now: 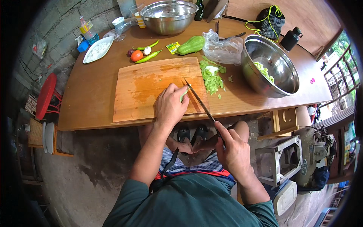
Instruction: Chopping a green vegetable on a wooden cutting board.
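Observation:
My left hand [172,105] holds a pale green piece of vegetable [183,95] against the wooden cutting board [136,93]. A long kitchen knife [200,102] is in my right hand [234,149]; its blade lies slantwise over the board's right part, just right of the piece. Beside the board's right edge is a heap of green peelings [211,81]. A whole chayote [192,45] lies behind the board, next to a clear plastic bag [222,49]. At the right, a tilted steel bowl [283,68] holds cut green pieces [264,72].
Behind the board lie a tomato [136,56], green chili peppers [149,56], garlic [147,50], an onion and a yellow sachet [173,47]. A plate of white stuff [98,51], a large steel bowl [167,22] and a black bottle [290,39] stand farther out.

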A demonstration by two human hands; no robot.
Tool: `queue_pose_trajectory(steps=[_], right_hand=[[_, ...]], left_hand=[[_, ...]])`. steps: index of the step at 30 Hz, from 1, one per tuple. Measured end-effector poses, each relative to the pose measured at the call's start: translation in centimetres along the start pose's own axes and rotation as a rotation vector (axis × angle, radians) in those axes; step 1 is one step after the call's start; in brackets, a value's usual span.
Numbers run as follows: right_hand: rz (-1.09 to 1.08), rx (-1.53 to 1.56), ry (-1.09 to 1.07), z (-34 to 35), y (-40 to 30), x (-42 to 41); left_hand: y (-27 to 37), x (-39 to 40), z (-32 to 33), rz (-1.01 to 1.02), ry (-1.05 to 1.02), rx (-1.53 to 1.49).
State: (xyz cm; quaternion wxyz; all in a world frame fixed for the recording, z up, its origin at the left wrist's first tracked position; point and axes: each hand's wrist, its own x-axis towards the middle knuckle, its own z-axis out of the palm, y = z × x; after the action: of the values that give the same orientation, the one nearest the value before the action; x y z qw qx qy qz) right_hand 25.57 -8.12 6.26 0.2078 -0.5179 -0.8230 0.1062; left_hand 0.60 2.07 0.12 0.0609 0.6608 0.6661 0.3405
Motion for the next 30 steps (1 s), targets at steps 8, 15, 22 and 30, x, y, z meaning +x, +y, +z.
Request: queue_pose_trajectory(steps=[8, 15, 22, 30], right_hand=[[0.0, -0.02, -0.031, 1.1, -1.1, 0.0], [0.0, 0.052, 0.029, 3.1, 0.5, 2.1], [-0.002, 0.085, 0.022, 1.7, 0.2, 1.3], [0.105, 0.122, -0.04, 0.9, -1.1, 0.4]], left_hand=[[0.2, 0.1, -0.3, -0.013, 0.012, -0.028], [-0.5, -0.2, 0.1, 0.023, 0.062, -0.034], [-0.4, -0.3, 0.1, -0.003, 0.096, -0.03], [-0.5, -0.2, 0.4, 0.017, 0.113, -0.039]])
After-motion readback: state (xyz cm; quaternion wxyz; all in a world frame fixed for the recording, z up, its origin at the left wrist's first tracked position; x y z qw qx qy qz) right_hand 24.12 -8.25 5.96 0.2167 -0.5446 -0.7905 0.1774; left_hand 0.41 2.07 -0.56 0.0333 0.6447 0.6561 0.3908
